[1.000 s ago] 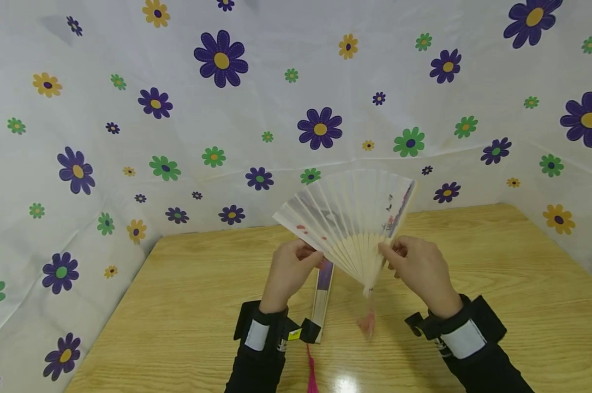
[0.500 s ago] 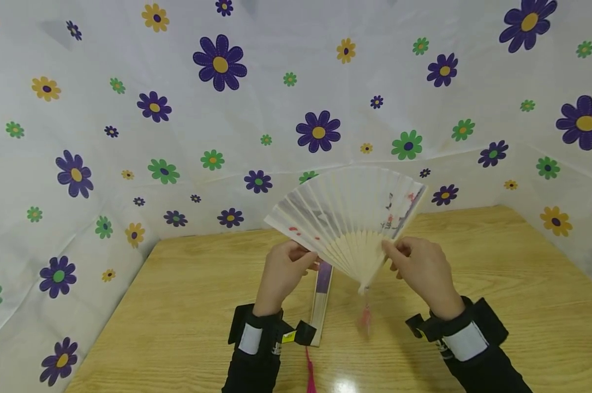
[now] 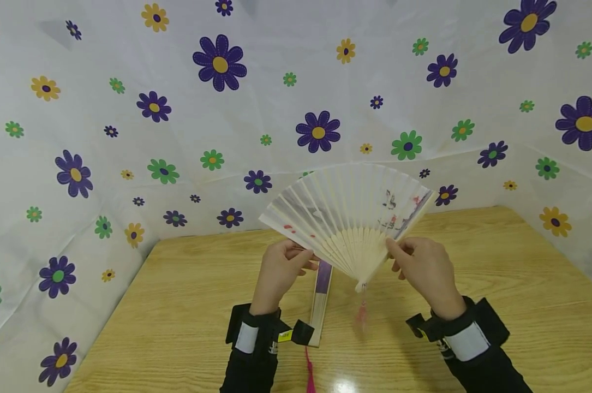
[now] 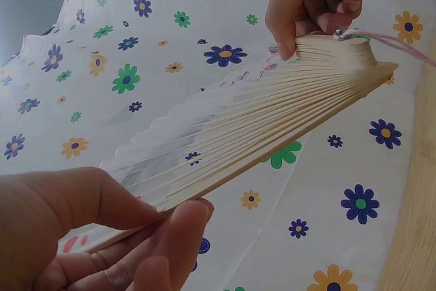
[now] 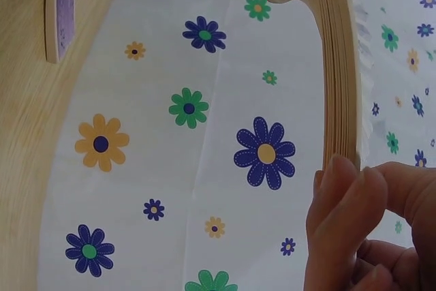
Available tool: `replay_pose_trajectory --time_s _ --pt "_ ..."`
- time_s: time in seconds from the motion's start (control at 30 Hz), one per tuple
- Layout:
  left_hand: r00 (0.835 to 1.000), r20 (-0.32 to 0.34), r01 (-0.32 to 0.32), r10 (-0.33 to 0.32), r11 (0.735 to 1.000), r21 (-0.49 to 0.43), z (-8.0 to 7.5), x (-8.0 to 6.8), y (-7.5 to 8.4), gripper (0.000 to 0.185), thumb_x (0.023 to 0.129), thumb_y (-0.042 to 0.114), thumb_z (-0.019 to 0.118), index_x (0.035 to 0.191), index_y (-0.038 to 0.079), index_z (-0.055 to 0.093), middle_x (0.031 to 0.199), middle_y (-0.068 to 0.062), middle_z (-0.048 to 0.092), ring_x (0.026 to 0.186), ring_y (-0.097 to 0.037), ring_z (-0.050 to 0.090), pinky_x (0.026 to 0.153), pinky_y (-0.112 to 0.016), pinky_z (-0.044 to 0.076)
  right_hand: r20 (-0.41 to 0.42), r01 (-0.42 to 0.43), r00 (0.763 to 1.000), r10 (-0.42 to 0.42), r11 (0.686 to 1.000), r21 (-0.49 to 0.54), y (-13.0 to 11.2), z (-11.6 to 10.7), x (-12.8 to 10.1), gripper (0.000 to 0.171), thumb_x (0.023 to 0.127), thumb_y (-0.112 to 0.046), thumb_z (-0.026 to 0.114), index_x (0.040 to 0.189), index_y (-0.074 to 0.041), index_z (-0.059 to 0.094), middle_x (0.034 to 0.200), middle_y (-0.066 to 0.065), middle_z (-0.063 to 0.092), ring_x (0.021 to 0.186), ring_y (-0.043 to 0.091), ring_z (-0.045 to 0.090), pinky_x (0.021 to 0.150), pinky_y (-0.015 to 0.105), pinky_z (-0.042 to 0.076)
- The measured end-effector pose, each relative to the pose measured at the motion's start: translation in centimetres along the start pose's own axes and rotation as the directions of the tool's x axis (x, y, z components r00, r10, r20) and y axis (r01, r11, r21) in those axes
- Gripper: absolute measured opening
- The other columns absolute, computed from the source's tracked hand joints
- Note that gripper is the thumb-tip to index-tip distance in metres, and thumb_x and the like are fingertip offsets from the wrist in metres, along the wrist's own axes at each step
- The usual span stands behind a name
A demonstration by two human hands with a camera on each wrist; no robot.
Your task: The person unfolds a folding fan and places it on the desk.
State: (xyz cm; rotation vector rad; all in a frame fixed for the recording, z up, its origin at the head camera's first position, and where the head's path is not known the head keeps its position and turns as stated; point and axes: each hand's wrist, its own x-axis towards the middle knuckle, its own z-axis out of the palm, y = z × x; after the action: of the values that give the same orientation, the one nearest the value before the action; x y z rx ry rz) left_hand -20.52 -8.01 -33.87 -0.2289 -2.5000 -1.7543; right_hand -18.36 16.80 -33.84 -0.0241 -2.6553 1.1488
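A white folding fan (image 3: 354,210) with pale wooden ribs is spread wide above the table, its pivot pointing down and a pink tassel (image 3: 362,315) hanging from it. My left hand (image 3: 285,273) pinches the fan's left outer rib between thumb and fingers, as the left wrist view shows close up. On the other side my right hand (image 3: 425,273) pinches the right outer rib; the right wrist view shows thumb and fingertips against the stacked rib edges (image 5: 338,80). Below and behind the left hand, a folded purple fan (image 3: 321,303) lies on the table, partly hidden by the left wrist's camera.
The wooden table (image 3: 192,305) spreads out beneath both hands. A white cloth (image 3: 256,109) printed with flowers stands as a wall at the back and sides. A magenta tassel (image 3: 310,371) trails from the folded fan toward the near edge.
The white fan has spread wider: its left edge has moved left and its right edge right. Both hands have drifted slightly apart, still pinching the outer ribs.
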Motion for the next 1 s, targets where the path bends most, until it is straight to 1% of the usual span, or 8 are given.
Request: replay_pose_trajectory --time_s 0.1,0.17,0.37,0.5,0.63,0.8,0.9,1.0 --pt "1.000 0.001 0.000 0.000 1.000 -0.004 -0.02 0.03 -0.05 0.018 0.098 0.011 0.065 0.105 -0.004 0.073 0.091 -0.020 0.078 0.079 -0.024 0.077 0.067 -0.025 0.055 0.005 0.000 1.000 0.000 1.000 0.004 0.00 -0.04 0.00 0.039 0.103 -0.029 0.060 0.083 -0.001 0.076 0.066 0.011 0.071 0.051 0.010 0.060 0.045 0.026 0.035" --pt "1.000 0.006 0.007 -0.007 1.000 -0.010 -0.06 0.06 -0.13 0.019 0.099 0.011 0.064 0.106 -0.004 0.073 0.092 -0.020 0.078 0.079 -0.024 0.077 0.067 -0.024 0.055 0.006 -0.003 1.000 0.003 1.000 0.006 0.02 -0.13 0.03 0.038 0.103 -0.029 0.059 0.083 -0.001 0.077 0.066 0.011 0.071 0.052 0.011 0.061 0.045 0.026 0.036" --pt "0.998 0.026 0.067 -0.065 0.993 -0.094 -0.21 0.39 -0.62 0.022 0.099 0.013 0.063 0.109 -0.004 0.073 0.094 -0.019 0.078 0.077 -0.015 0.075 0.070 -0.024 0.054 -0.014 -0.014 1.000 0.014 1.000 0.007 0.13 -0.52 0.16 0.038 0.102 -0.029 0.059 0.081 -0.002 0.076 0.062 0.003 0.068 0.052 0.009 0.060 0.047 0.026 0.038" --pt "0.996 0.031 0.091 -0.087 0.987 -0.135 -0.30 0.53 -0.64 0.022 0.099 0.012 0.062 0.110 -0.004 0.072 0.097 -0.021 0.078 0.075 -0.009 0.073 0.070 -0.024 0.053 -0.025 -0.019 0.999 0.019 1.000 0.011 0.15 -0.66 0.13 0.038 0.101 -0.029 0.060 0.078 -0.002 0.075 0.061 0.004 0.068 0.051 0.009 0.059 0.046 0.027 0.038" --pt "0.995 0.035 0.094 -0.090 0.984 -0.150 -0.33 0.53 -0.58 0.023 0.099 0.012 0.062 0.111 -0.005 0.071 0.097 -0.021 0.078 0.073 -0.007 0.072 0.070 -0.024 0.053 -0.027 -0.020 0.999 0.020 1.000 0.014 0.19 -0.71 0.12 0.038 0.100 -0.029 0.061 0.077 -0.002 0.075 0.060 0.004 0.067 0.051 0.010 0.060 0.044 0.026 0.036" --pt "0.996 0.035 0.085 -0.080 0.983 -0.166 -0.38 0.39 -0.57 0.024 0.100 0.011 0.061 0.112 -0.008 0.069 0.095 -0.019 0.078 0.071 -0.004 0.071 0.070 -0.023 0.053 -0.032 -0.020 0.999 0.020 1.000 0.011 0.24 -0.78 0.07 0.039 0.100 -0.030 0.062 0.076 -0.003 0.075 0.059 0.001 0.067 0.050 0.008 0.058 0.044 0.027 0.036" --pt "0.997 0.027 0.080 -0.077 0.979 -0.186 -0.39 0.43 -0.61 0.023 0.100 0.010 0.060 0.111 -0.008 0.069 0.091 -0.015 0.079 0.071 -0.003 0.069 0.071 -0.023 0.053 -0.062 -0.020 0.998 0.021 1.000 0.015 0.19 -0.78 0.01 0.038 0.100 -0.030 0.062 0.076 -0.002 0.075 0.061 0.004 0.069 0.050 0.008 0.058 0.046 0.027 0.039" --pt "0.997 0.007 0.079 -0.079 0.976 -0.203 -0.41 0.55 -0.61 0.022 0.099 0.009 0.060 0.109 -0.008 0.070 0.089 -0.012 0.079 0.071 -0.003 0.069 0.072 -0.023 0.053 -0.112 -0.026 0.993 0.031 0.999 0.041 0.07 -0.67 -0.04 0.038 0.099 -0.030 0.063 0.077 -0.001 0.074 0.062 0.006 0.070 0.050 0.008 0.058 0.047 0.026 0.041"
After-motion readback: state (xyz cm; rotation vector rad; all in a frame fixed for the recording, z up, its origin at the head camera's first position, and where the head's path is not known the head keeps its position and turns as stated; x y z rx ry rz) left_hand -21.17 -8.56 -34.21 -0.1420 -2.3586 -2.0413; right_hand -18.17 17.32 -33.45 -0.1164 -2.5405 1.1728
